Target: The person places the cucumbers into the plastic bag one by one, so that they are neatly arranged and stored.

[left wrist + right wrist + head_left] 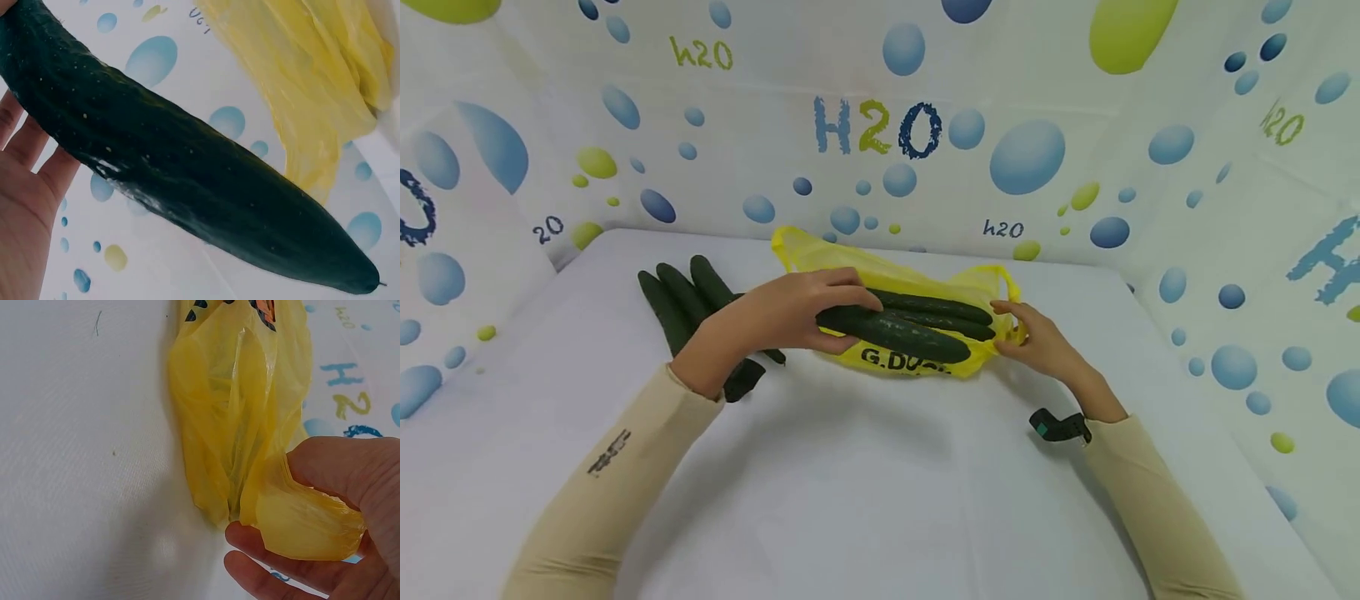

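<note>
Steady the yellow bag (pixel 240 412) pinched by the right hand (pixel 1036 337), levelling the cucumber (pixel 898 333) gripped by the left hand (pixel 808 306)

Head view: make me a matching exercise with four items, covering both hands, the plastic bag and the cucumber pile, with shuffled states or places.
1. left hand
2. right hand
3. plastic bag
4. cucumber pile

A. partly hidden behind the left arm
B. grips yellow plastic
C. yellow, with black lettering
D. holds a single cucumber

Pairs: 1-D, 2-B, 3-C, 4-A
</note>
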A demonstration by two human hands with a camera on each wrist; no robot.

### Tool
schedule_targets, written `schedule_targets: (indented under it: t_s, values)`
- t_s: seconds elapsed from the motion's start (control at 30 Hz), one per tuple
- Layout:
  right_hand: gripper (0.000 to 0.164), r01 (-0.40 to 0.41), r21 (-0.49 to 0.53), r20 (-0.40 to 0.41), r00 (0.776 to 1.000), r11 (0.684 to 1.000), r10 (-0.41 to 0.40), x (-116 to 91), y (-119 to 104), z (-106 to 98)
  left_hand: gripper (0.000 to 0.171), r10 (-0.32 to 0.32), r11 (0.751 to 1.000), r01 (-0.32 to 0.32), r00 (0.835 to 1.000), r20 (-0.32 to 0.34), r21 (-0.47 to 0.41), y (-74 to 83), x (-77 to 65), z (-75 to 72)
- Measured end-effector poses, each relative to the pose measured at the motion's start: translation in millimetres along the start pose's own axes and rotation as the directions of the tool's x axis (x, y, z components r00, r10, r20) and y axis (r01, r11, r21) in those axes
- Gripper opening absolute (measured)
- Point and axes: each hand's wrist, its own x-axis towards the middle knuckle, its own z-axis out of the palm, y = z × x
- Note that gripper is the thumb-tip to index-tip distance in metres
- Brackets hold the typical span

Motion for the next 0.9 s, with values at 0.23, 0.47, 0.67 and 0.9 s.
schedule_targets:
  t_s: [0.23,0.47,0.67,0.9]
  values:
    - [0.062,-0.027,0.004,0.006,1.0,1.0,0.027,-4.5,2.8,-2.1,0.037,-0.026,0.998,0.028,0.999,0.041,-0.053,-6.7,27.6,5.1]
    - [0.062,-0.039,-0.023,0.014,0.999,0.999,0.039,1.5,0.3,-7.3,0.037,-0.12,0.989,0.126,0.99,0.078,-0.079,-11.3,48.1,-3.0]
    - [0.062,-0.046,-0.019,0.002,0.999,0.999,0.046,2.1,0.9,-11.1,0.037,-0.118,0.989,0.124,0.99,0.076,-0.083,-17.3,60.2,-1.9]
    - [0.058,-0.021,-0.007,-0.001,1.0,1.0,0.021,1.6,2.8,-7.1,0.036,-0.061,0.991,0.067,0.997,0.056,-0.118,-19.0,70.1,-6.7]
